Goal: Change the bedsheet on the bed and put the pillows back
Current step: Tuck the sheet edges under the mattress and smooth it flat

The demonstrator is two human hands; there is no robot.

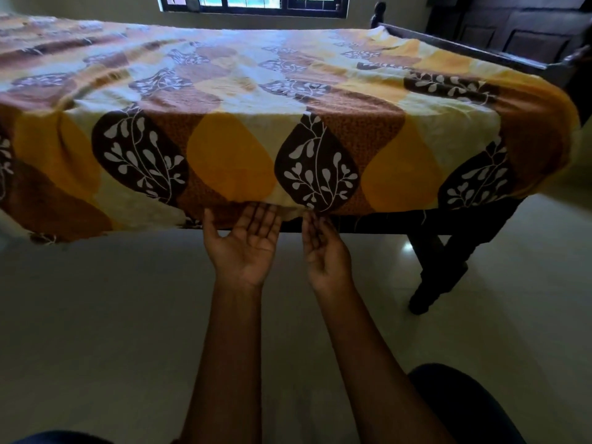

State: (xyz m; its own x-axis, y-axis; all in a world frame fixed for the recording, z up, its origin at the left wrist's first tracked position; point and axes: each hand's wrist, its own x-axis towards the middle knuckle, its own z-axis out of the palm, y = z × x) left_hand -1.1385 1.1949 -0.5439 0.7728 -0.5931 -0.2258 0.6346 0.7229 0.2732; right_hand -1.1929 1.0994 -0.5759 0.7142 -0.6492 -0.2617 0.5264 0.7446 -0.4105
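A bedsheet (243,100) printed with yellow, orange and brown leaf shapes covers the bed and hangs over its near side. My left hand (246,245) is palm up with fingers spread, its fingertips touching the sheet's lower hem. My right hand (323,251) is beside it, palm turned inward, fingers loosely curled and reaching the hem at a dark leaf motif. Whether the right fingers pinch the cloth I cannot tell. No pillows are in view.
The dark wooden bed frame shows under the sheet, with a leg (439,267) at the right standing on the pale glossy floor (96,315). A dark headboard (512,36) rises at the far right. A window (253,3) is on the far wall.
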